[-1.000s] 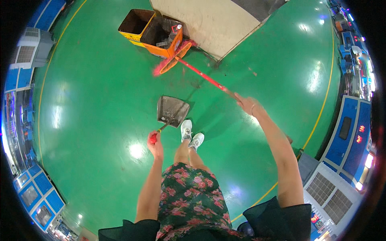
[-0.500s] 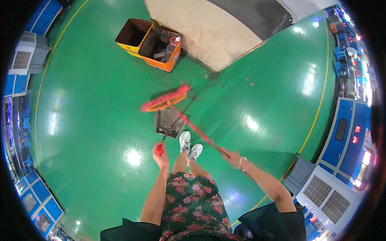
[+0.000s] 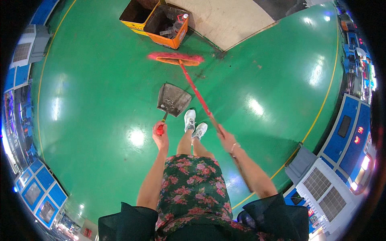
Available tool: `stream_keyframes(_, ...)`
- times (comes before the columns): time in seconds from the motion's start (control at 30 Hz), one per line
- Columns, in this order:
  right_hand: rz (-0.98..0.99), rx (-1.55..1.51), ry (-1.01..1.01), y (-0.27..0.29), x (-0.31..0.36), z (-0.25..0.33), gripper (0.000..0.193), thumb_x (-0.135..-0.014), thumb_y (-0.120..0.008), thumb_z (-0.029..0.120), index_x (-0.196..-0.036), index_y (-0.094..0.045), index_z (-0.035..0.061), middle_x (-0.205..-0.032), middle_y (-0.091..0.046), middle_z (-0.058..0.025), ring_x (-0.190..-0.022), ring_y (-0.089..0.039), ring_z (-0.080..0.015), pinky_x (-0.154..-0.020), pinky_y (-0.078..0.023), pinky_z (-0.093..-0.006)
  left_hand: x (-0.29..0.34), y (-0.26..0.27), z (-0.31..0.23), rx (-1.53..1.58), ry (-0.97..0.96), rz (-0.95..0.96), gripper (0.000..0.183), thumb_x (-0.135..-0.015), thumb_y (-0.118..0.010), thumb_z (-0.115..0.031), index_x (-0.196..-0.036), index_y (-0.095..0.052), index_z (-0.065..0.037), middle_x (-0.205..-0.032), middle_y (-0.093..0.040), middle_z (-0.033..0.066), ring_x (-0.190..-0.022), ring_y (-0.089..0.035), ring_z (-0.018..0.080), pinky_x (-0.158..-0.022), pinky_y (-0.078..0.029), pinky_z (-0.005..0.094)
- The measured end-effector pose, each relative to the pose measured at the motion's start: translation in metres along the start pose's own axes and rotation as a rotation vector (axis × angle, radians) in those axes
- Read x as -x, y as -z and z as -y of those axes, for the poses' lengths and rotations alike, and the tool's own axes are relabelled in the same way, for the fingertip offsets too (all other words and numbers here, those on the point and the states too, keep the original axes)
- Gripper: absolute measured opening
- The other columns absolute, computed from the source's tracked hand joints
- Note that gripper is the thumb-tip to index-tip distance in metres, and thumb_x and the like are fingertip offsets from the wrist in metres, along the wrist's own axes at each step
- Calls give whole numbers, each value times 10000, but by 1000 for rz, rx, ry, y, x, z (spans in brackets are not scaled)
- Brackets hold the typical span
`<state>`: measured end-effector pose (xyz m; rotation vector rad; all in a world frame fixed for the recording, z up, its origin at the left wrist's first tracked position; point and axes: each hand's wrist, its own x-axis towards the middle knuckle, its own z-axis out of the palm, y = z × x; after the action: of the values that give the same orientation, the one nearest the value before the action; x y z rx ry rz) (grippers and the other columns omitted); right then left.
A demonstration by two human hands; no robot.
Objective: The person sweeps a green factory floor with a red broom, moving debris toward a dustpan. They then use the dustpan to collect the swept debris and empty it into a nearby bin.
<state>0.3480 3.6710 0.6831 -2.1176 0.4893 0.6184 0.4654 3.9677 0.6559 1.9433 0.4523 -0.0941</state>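
My left hand [image 3: 161, 136] is closed round the red-tipped handle of a grey dustpan [image 3: 174, 99], which lies ahead of my feet with some debris in it. My right hand [image 3: 227, 141] grips the long pole of a broom [image 3: 194, 87], and the pole's end runs back past my forearm. The broom's orange head [image 3: 177, 61] with pink-red bristles is beyond the dustpan, apart from it, and slightly blurred. Small dark bits [image 3: 202, 76] lie on the green floor near the broom head.
Two open bins, a yellow one [image 3: 134, 26] and an orange one [image 3: 172, 41] with a bottle inside, stand ahead beside a cream panel [image 3: 225, 24]. Blue machines [image 3: 341, 132] line both sides behind yellow floor lines. A grey-white cooler unit [image 3: 323, 190] stands at right.
The broom head has moved forward, away from the dustpan toward the bins, and its pole has turned steeper. My right hand has shifted slightly left and forward. My left hand still holds the dustpan.
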Motion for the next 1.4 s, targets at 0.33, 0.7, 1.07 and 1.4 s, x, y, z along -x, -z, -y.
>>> stream_keyframes(0.33, 352, -683, -411, -25, 170, 69, 480, -967, -468, 273, -1423, -335, 208, -581, -493, 0, -424, -447, -78, -395, -377, -244, -8, 12, 24, -12, -85, 96, 131, -787, -618, 41, -900, -600, -22, -993, -615, 110, -915, -573, 200, -837, -453, 309)
stream_keyframes(0.7, -274, -370, -458, -56, 186, -62, 486, -957, -476, 270, -1419, -334, 215, -519, -454, -17, -386, -418, -110, -349, -367, -276, -25, 30, 15, -139, -165, 267, 71, -832, -636, -42, -895, -614, -16, -979, -630, 89, -913, -575, 155, -836, -453, 269)
stream_keyframes(1.07, 0, -852, -637, -133, 166, 24, 499, -961, -477, 187, -1431, -311, 211, -518, -408, 12, -382, -393, -100, -333, -339, -263, -41, 29, 33, -240, -263, 379, 102, -777, -662, -68, -866, -630, -33, -895, -649, 81, -840, -607, 188, -778, -479, 300)
stream_keyframes(1.4, 34, -743, -514, -120, 229, 35, 482, -957, -495, 277, -1406, -368, 156, -535, -454, 7, -383, -412, -92, -341, -339, -266, -35, 38, 38, -92, -311, 321, 102, -787, -666, -68, -878, -639, -31, -807, -638, 52, -787, -579, 121, -742, -472, 272)
